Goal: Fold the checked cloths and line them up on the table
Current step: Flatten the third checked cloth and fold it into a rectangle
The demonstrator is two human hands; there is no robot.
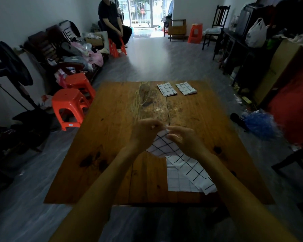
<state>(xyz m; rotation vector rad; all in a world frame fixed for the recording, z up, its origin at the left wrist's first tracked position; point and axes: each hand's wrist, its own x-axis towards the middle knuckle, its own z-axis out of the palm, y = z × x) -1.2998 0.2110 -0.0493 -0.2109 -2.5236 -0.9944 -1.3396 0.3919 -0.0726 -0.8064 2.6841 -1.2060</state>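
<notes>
Left hand (143, 131): fingers curled, pinching the raised cloth (162, 145) at its top edge. Right hand (182, 138): pinching the same edge, fingertips nearly meeting the left's. Cloth hangs below both, trailing onto the table (112, 137).

Risk: corners could slip misaligned, giving a crooked fold.

Beyond fingertips: two folded cloths (166, 90), side by side. Left: orange stools (68, 107).

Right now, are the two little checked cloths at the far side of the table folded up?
Folded. Both cloths lie as small neat rectangles, side by side.

Head-worn view, forward and down, close over the table (112, 137).
</notes>
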